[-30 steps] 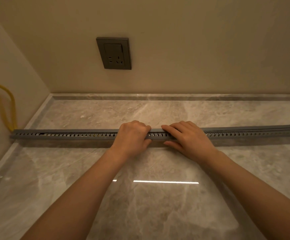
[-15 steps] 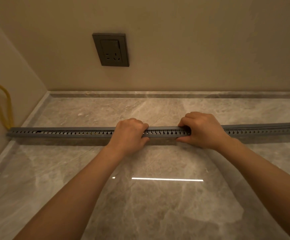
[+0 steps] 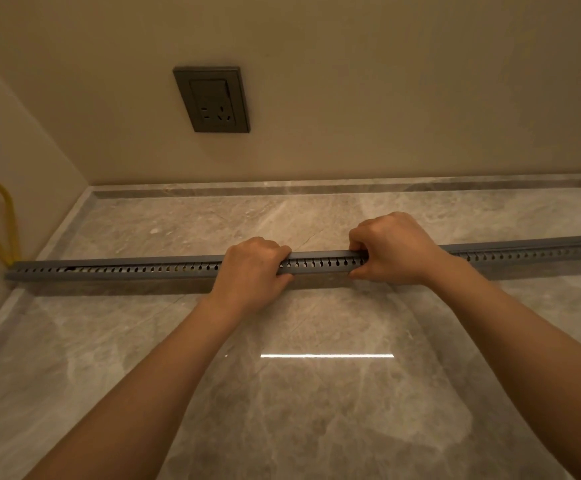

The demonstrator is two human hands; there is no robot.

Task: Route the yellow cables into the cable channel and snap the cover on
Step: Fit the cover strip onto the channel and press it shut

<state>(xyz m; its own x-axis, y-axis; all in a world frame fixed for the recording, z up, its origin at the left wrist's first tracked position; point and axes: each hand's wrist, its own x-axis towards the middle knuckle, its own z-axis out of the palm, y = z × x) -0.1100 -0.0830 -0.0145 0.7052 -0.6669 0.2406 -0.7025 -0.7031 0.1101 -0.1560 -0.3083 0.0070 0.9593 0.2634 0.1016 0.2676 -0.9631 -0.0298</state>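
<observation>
A long grey slotted cable channel [image 3: 126, 270] lies across the marble floor from the left wall to the right edge of view. A grey cover [image 3: 320, 254] sits along its top. My left hand [image 3: 252, 268] is curled over the channel near its middle, fingers on top and thumb at the front. My right hand [image 3: 393, 249] grips the channel a little further right, fingers wrapped over the cover. Yellow cables [image 3: 3, 223] loop down the left wall and enter the channel's left end; bits of yellow show through the slots there.
A dark wall socket [image 3: 212, 98] is set in the back wall above the channel. A marble skirting [image 3: 316, 188] runs along the wall base. A light strip reflects on the glossy floor [image 3: 327, 356] between my forearms.
My right hand slid to the right along the channel and closed from flat fingers into a grip over the cover. My left hand stayed where it was.
</observation>
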